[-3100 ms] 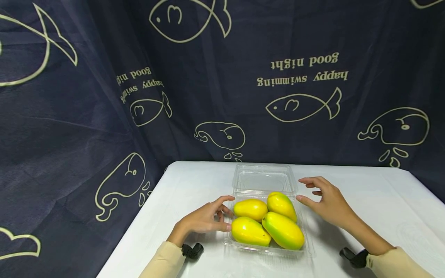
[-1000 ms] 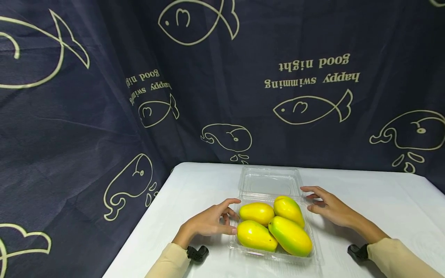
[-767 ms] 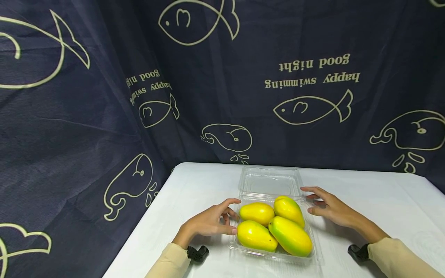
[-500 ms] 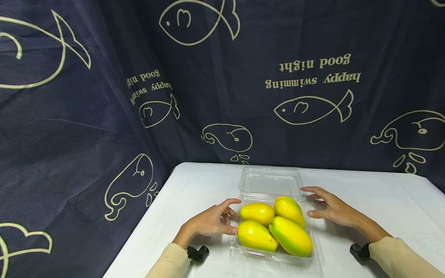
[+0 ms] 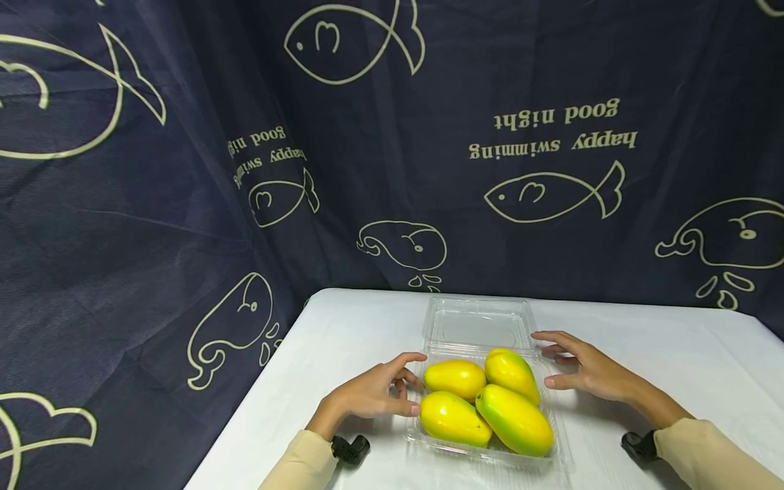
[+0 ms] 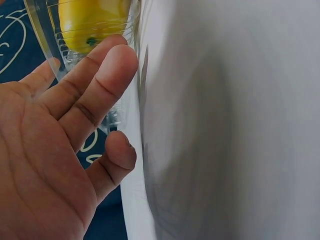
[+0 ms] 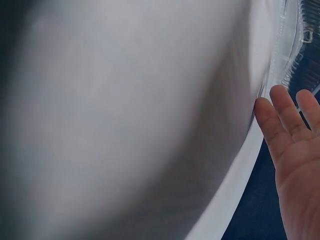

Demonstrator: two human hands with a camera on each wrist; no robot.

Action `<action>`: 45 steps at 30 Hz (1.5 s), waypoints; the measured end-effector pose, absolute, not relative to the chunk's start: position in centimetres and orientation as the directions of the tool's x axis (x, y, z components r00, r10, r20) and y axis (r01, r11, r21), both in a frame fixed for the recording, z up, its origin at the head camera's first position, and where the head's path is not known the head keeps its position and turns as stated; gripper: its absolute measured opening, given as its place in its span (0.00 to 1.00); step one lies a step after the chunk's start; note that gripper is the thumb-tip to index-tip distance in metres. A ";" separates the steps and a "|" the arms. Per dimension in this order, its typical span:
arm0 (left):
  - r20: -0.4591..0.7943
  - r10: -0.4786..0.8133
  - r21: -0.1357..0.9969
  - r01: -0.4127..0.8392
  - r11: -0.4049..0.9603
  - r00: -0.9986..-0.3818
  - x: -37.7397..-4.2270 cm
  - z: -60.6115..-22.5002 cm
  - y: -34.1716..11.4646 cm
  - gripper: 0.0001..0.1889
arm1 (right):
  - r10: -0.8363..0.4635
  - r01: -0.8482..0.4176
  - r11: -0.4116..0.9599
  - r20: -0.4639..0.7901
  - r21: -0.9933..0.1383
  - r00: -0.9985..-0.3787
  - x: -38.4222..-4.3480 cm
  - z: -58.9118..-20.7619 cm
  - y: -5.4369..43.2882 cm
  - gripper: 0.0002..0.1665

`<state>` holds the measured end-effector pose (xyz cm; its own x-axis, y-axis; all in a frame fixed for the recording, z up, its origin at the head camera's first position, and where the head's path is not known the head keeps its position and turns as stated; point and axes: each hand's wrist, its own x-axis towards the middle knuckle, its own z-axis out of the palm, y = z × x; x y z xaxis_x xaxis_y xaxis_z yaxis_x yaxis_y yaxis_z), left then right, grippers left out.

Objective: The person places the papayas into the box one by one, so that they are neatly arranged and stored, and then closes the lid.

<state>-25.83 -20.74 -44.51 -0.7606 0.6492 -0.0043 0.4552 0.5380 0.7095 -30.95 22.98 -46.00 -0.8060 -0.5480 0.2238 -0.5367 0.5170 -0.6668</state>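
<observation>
Several yellow mangoes with green patches, one of them a mango [image 5: 514,420] at the front right, lie in the base of a clear plastic clamshell container [image 5: 484,449]. Its lid [image 5: 480,324] is folded back flat behind the base. My left hand [image 5: 370,393] is at the container's left side, fingers loosely bent and spread, holding nothing. In the left wrist view, the left hand's palm [image 6: 40,160] faces the camera, with fingertips close to the container wall. My right hand [image 5: 591,367] is at the right side near the hinge, fingers extended, holding nothing. Whether either hand touches the plastic cannot be told.
A white cloth covers the table [image 5: 661,354]. Behind and to the left hangs a dark blue curtain [image 5: 429,170] with fish and whale drawings. A black wrist device [image 5: 351,450] sits on the left wrist, another device [image 5: 639,446] on the right.
Since the earliest frame, the right hand has come down slightly beside the container, and its thumb has since spread from the fingers. The head view has shifted a little. The mangoes stay put.
</observation>
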 end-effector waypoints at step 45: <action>-0.009 0.650 0.716 0.448 0.534 -0.760 -25.8 -44.5 -20.8 0.44 | -0.449 -0.666 0.577 0.498 -0.472 -0.742 -30.0 -45.0 22.6 0.60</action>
<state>-25.78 -20.76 -44.49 -0.7600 0.6499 -0.0093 0.4483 0.5345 0.7165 -30.02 22.63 -45.03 -0.7417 -0.4489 0.4983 -0.6665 0.5767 -0.4724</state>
